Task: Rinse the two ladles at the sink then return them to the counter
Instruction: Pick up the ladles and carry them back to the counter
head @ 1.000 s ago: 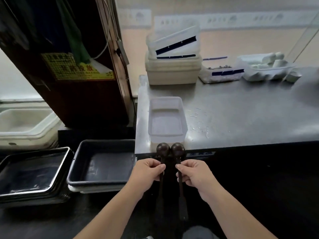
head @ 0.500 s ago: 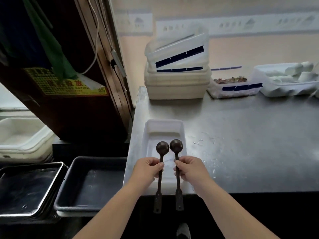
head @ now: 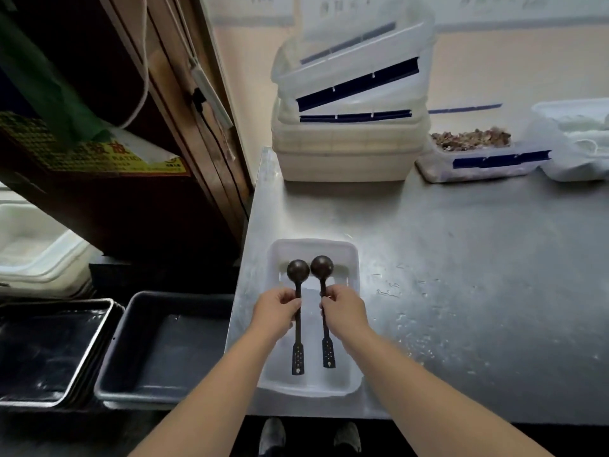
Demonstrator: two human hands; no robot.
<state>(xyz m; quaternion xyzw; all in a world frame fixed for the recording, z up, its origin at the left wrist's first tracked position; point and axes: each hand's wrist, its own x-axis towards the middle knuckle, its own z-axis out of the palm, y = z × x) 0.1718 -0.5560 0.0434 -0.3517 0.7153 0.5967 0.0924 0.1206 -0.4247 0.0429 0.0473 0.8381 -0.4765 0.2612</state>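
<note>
I've got each hand's grip pinched on a ladle stem, left hand point(head: 276, 306) and right hand point(head: 342, 306), holding both ladles point(head: 298, 270) parallel over the white tray point(head: 354, 258) on the worktop point(head: 461, 258), probably to set them down together.

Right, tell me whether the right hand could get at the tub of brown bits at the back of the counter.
Probably not yet: the right hand is shut on a ladle over the white tray. The counter toward the tub looks bare, though far.

Dull dark ladles point(head: 298, 311); translucent plastic tray point(head: 354, 275); brushed steel counter point(head: 461, 258).
</note>
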